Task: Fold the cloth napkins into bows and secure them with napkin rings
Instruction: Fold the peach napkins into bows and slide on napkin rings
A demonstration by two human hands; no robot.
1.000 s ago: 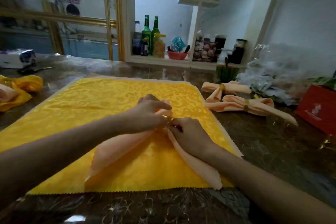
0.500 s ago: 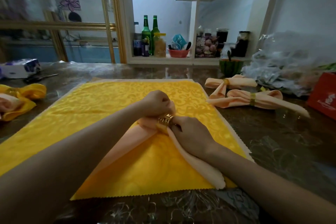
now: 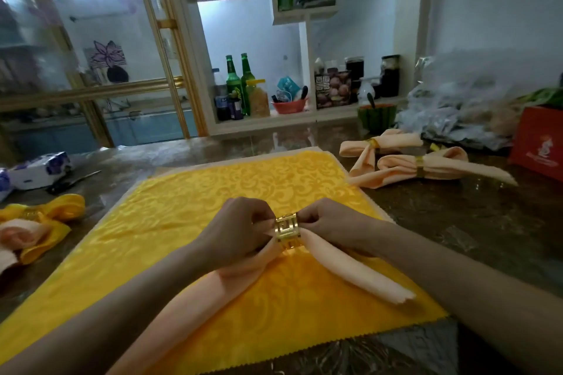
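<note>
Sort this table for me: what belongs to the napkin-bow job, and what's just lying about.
Job: peach cloth napkin, gold cut-out metal napkin ring around it, yellow patterned cloth underneath, near finished peach bow, far finished peach bow, yellow bow.
Lying about: green glass bottles, red printed box, crumpled clear plastic bags, white-and-purple wrapped packet.

Two green bottles (image 3: 234,82), a yellow jar (image 3: 258,97) and a red bowl (image 3: 288,106) stand on the white shelf (image 3: 304,120). On the table (image 3: 457,222) lie a tissue pack (image 3: 39,170) far left, a green cup (image 3: 377,115), plastic bags (image 3: 457,106) and a red box (image 3: 537,146) far right.
</note>
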